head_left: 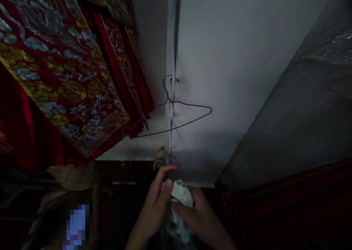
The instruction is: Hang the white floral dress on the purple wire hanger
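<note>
A bunched white cloth [183, 193] with a small green and yellow print sits between my hands at the bottom middle. My right hand [199, 211] is closed around it from the right, thumb across its front. On the other side, my left hand [158, 202] has its thumb against the cloth's upper edge and its index finger stretched out above. Its remaining fingers are hidden. Just beyond my hands, a purple wire hanger [189, 104] hangs by its hook, with nothing on it. The lower part of the cloth is dark and blurred.
Behind the hanger, a narrow pale strip [171, 51] runs down a white wall [233, 59]. Red embroidered fabric [68, 70] hangs at left, overlapping the hanger's left end. A beige clog [159, 157] shows below. Dull translucent sheeting [308, 114] covers the right side.
</note>
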A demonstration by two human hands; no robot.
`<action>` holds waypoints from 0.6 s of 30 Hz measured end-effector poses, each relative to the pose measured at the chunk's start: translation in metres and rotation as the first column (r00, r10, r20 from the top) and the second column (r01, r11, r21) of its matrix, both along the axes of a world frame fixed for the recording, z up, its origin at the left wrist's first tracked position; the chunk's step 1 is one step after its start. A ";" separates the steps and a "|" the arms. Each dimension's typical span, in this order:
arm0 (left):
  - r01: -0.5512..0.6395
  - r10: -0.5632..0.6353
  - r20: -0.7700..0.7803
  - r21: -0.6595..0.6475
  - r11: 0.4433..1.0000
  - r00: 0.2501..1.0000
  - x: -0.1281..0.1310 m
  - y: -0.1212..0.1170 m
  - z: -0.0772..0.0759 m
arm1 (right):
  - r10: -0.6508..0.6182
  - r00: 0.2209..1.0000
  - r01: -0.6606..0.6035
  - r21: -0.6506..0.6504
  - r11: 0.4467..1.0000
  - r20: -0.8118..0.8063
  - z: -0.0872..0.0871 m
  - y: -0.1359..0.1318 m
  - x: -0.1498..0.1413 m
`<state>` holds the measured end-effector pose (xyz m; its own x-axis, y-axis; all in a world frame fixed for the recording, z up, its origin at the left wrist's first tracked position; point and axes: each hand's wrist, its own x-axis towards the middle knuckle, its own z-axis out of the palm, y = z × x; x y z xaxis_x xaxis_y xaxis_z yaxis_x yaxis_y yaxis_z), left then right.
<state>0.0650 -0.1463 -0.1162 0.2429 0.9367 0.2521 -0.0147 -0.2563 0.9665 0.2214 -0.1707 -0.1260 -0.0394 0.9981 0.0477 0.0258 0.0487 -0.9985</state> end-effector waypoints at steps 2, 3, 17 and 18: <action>0.081 -0.093 -0.104 -0.118 0.990 0.990 -0.013 -0.002 -0.008 | -0.045 0.997 0.039 0.103 0.994 0.057 0.018 0.008 0.008; 0.097 -0.127 -0.175 -0.173 0.980 0.976 -0.020 -0.003 -0.012 | -0.046 0.996 0.032 0.187 0.982 0.073 0.028 0.015 0.012; -0.127 0.181 -0.565 0.133 0.983 0.805 -0.098 0.009 0.032 | -0.330 0.943 0.264 0.500 0.825 0.045 0.028 0.206 -0.005; -0.110 0.155 -0.570 0.113 0.987 0.807 -0.101 0.007 0.029 | -0.313 0.947 0.238 0.491 0.838 0.074 0.025 0.207 0.001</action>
